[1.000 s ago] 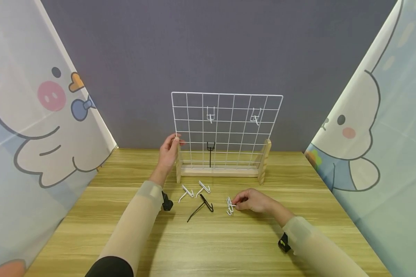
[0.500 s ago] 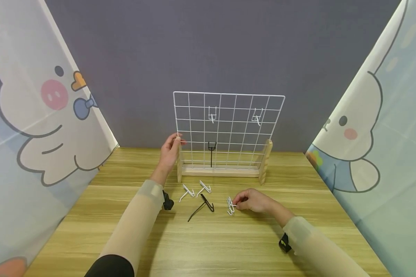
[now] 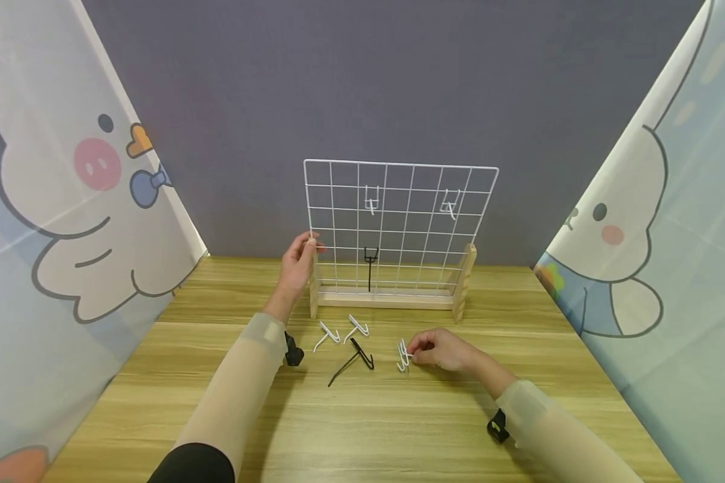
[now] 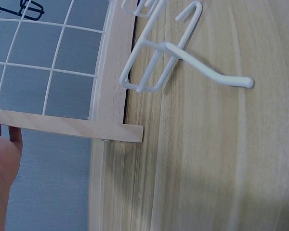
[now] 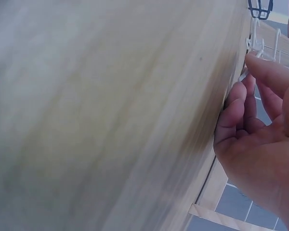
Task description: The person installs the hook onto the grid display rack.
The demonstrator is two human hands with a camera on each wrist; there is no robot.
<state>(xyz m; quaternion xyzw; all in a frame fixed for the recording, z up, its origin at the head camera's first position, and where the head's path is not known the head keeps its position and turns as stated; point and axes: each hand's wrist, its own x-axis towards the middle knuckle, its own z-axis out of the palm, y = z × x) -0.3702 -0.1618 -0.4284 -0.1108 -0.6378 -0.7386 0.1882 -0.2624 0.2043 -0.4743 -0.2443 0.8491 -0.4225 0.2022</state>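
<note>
A white wire grid [image 3: 393, 231] stands upright in a wooden base [image 3: 387, 300] with two wooden side posts. My left hand [image 3: 295, 265] grips the top of the left post [image 3: 313, 288]. Two white hooks [image 3: 371, 203] [image 3: 450, 206] hang on the upper grid and a black hook [image 3: 370, 258] lower down. At the table, my right hand [image 3: 441, 350] pinches the stem of a white hook [image 3: 403, 357] between thumb and fingers. In the right wrist view the fingers of my right hand [image 5: 260, 130] partly hide that hook.
Two white hooks [image 3: 326, 335] [image 3: 356, 327] and a black hook [image 3: 361, 355] lie on the wooden table [image 3: 362, 429] between my arms, in front of the base. A grey backdrop [image 3: 362, 80] rises behind the grid, with patterned cloths [image 3: 54, 168] [image 3: 689, 221] at both sides.
The white hook in my right hand has tilted slightly, its lower end a little higher. My left hand keeps its grip on the post. The head view has shifted slightly.
</note>
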